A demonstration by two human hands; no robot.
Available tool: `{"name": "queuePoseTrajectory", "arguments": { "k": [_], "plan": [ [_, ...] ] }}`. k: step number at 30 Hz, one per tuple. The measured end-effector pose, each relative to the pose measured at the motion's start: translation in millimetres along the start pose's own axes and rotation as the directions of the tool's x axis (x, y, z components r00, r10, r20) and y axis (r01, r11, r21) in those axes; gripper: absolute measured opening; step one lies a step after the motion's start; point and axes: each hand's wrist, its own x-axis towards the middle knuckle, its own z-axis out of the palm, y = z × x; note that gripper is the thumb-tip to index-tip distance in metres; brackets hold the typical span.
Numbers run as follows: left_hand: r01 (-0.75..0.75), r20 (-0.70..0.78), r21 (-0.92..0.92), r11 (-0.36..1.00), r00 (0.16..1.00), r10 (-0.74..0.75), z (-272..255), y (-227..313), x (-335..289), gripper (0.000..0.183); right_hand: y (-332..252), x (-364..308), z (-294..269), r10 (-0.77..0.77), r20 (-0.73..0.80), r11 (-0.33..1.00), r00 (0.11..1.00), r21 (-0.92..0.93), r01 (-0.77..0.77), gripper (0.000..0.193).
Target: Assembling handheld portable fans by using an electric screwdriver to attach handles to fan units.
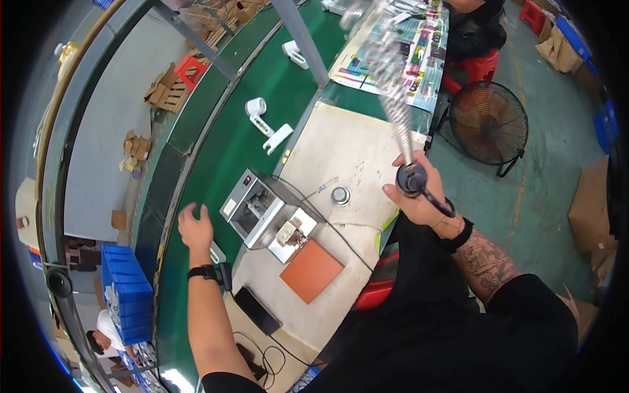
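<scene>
My right hand (422, 196) is wrapped round a black electric screwdriver (411, 178), seen end-on from above. A coiled metal spring (396, 108) runs up from its top, and a black cable loops over my wrist. My left hand (195, 226) is over the green conveyor belt (226, 154), fingers apart and holding nothing. By that wrist lies a white part (217, 253), partly hidden. Between my hands, a grey screw feeder (262, 208) stands on the pale bench top (327, 147), with an orange-brown block (312, 271) at its near side.
A small round metal piece (341, 196) sits by scattered screws. White handheld devices (259, 116) lie along the belt. A black box (257, 310) with cables rests near me. To the right are a floor fan (488, 123) and a seated person. A blue crate (126, 293) stands left.
</scene>
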Motion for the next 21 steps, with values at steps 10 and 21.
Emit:
{"name": "queuePoseTrajectory", "arguments": {
  "k": [10, 21],
  "plan": [
    [-0.384, 0.674, -0.355, 0.853, 0.528, 0.518, 18.0, 309.1, 135.0, 0.046, 19.9, -12.5, -7.0, 0.018, 0.122, 1.000, 0.992, -0.005, -0.018, 0.047],
    [-0.491, 0.675, 0.072, 0.868, 0.665, 0.321, 129.4, 323.9, 115.4, 0.040, 29.7, -37.9, -44.0, -0.023, 0.133, 0.998, 0.991, -0.062, 0.031, 0.042]
  ]
}}
